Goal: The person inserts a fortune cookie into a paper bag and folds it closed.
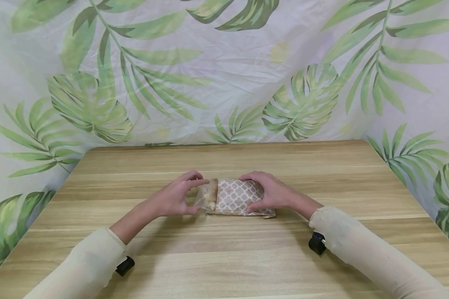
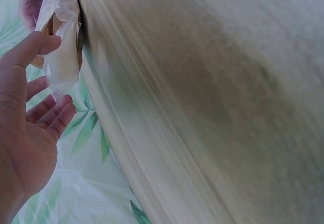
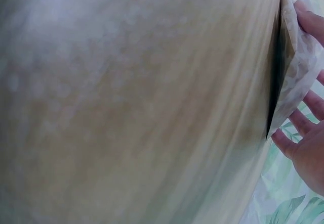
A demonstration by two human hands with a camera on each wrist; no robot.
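Observation:
A paper bag point(image 1: 233, 197) with a tan-and-white lattice pattern lies on the wooden table, its open end to the left. Out of that end pokes a clear plastic bag point(image 1: 202, 196) with pale pieces point(image 1: 211, 199) inside, their kind too small to make out. My right hand point(image 1: 271, 191) holds the paper bag's right part, thumb on the near side and fingers on the far side. Around the clear plastic, my left hand point(image 1: 176, 195) has its thumb and fingers spread apart. In the left wrist view, the left fingertips point(image 2: 63, 115) are right at the plastic's end.
The wooden table point(image 1: 224, 257) extends on all sides of the bag. A leaf-print cloth point(image 1: 232, 83) hangs behind its far edge and along both sides. Dark wrist devices point(image 1: 125, 265) sit under both sleeves.

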